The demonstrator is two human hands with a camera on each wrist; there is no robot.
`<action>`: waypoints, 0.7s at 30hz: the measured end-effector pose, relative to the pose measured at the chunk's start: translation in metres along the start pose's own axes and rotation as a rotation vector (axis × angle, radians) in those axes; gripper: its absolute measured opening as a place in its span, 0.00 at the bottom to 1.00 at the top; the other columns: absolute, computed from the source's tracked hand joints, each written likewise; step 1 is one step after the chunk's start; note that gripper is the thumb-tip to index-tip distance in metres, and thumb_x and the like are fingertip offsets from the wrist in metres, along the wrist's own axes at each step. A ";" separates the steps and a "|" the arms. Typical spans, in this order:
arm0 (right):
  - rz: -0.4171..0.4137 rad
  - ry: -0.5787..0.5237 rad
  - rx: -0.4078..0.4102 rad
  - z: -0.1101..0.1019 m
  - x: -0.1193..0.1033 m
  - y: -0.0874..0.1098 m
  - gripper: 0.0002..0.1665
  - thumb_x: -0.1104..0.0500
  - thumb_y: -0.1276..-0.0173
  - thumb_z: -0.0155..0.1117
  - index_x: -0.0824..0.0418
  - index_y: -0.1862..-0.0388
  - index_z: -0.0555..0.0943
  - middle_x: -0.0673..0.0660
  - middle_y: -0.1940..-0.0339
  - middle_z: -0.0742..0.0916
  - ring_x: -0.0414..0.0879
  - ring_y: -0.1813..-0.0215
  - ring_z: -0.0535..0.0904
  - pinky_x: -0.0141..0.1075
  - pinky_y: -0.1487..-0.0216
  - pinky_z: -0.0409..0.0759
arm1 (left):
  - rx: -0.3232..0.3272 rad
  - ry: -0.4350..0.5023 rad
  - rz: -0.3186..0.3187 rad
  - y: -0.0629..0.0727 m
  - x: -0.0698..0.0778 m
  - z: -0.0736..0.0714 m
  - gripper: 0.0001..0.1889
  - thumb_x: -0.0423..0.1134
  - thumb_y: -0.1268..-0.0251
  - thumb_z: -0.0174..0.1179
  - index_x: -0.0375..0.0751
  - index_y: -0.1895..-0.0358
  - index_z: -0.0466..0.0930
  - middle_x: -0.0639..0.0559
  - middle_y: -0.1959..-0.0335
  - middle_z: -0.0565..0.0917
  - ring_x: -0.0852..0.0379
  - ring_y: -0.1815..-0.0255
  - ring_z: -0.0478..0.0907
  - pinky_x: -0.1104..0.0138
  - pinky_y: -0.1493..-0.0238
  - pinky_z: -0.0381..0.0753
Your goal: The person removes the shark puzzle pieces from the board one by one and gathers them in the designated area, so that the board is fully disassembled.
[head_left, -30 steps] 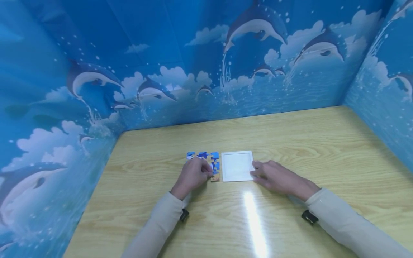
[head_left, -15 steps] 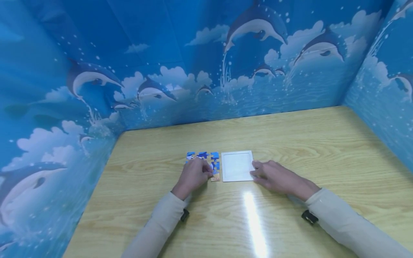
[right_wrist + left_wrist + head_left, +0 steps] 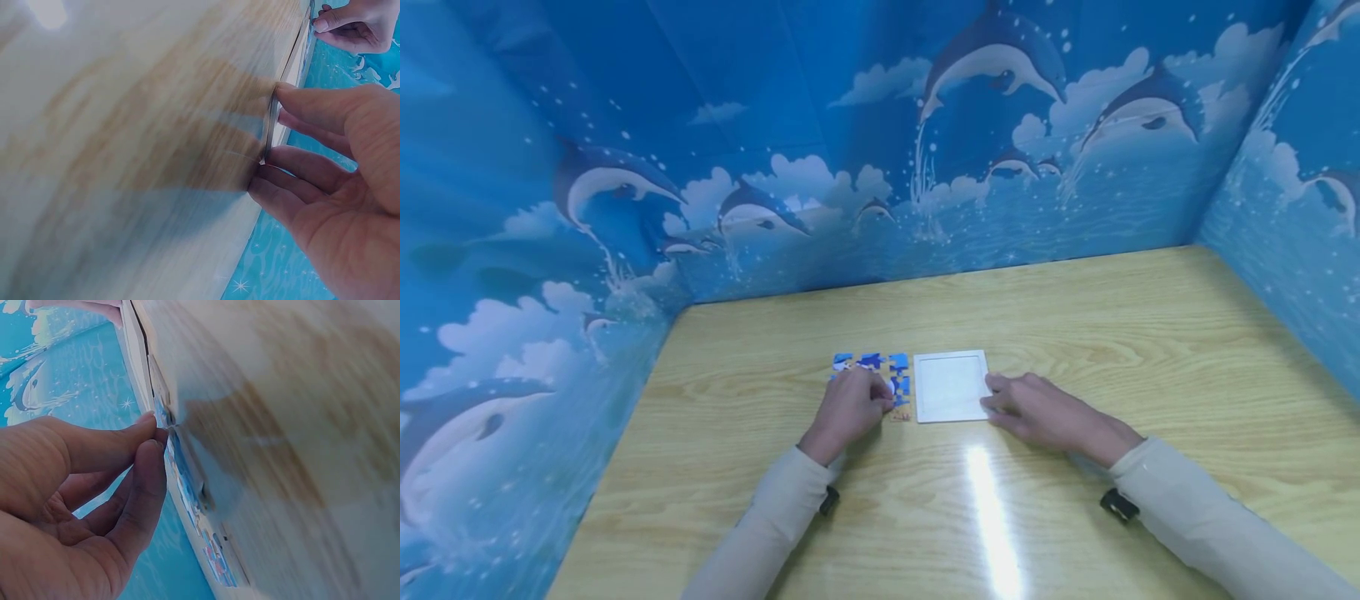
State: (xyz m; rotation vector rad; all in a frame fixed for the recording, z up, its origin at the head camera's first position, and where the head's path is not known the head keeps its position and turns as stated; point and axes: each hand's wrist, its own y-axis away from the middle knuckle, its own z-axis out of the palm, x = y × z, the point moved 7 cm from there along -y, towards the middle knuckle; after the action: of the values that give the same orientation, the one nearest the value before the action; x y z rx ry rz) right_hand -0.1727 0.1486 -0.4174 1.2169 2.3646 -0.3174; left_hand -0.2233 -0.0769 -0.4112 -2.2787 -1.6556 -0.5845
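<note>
In the head view, several blue and sandy jigsaw pieces [image 3: 899, 363] lie grouped on the table, partly covered by my left hand [image 3: 852, 406]. The thumb and index finger of my left hand [image 3: 94, 481] meet in a pinch at the edge of a jigsaw piece [image 3: 161, 414], mostly hidden by the fingertips. A sandy piece [image 3: 899, 413] lies right beside those fingertips. To the right of the pieces is a shallow white puzzle frame [image 3: 952, 387]. My right hand [image 3: 1037, 408] grips its right edge near the front corner, thumb [image 3: 312, 103] and fingers [image 3: 290, 187] spread along it.
The wood-grain table [image 3: 1075, 325] extends around the frame, with a bright glare streak in front. Blue dolphin-print cloth [image 3: 880, 167] walls in the back and both sides. A dark strap buckle [image 3: 1121, 505] hangs under the right sleeve, another [image 3: 829, 501] under the left.
The sandy piece by my left fingertips has shifted slightly and its dark upper edge no longer shows. My right hand and the white puzzle frame stay in place.
</note>
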 end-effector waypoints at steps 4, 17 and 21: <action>-0.007 -0.010 0.005 -0.001 0.000 -0.001 0.16 0.65 0.29 0.65 0.71 0.44 0.83 0.77 0.33 0.73 0.69 0.33 0.73 0.55 0.36 0.72 | -0.005 0.006 -0.032 0.003 -0.001 -0.002 0.03 0.32 0.44 0.74 0.44 0.68 0.90 0.54 0.69 0.88 0.57 0.65 0.82 0.60 0.55 0.82; 0.011 -0.049 0.029 -0.006 0.001 0.001 0.20 0.64 0.31 0.69 0.72 0.43 0.82 0.75 0.35 0.77 0.68 0.34 0.75 0.56 0.37 0.74 | 0.081 -0.016 0.001 0.019 -0.002 -0.016 0.07 0.33 0.38 0.71 0.40 0.58 0.89 0.49 0.61 0.90 0.51 0.56 0.85 0.57 0.50 0.83; -0.018 -0.009 0.069 -0.011 -0.002 0.003 0.20 0.64 0.33 0.70 0.72 0.44 0.83 0.76 0.36 0.78 0.68 0.38 0.78 0.56 0.40 0.77 | 0.105 0.002 0.034 0.025 -0.002 -0.021 0.06 0.32 0.37 0.70 0.38 0.58 0.88 0.47 0.63 0.89 0.51 0.60 0.85 0.57 0.53 0.84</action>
State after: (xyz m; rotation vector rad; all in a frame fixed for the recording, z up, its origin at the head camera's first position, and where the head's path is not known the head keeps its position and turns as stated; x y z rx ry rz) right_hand -0.1721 0.1534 -0.4068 1.2229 2.3759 -0.4126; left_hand -0.2033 -0.0955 -0.3929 -2.2261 -1.6035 -0.4807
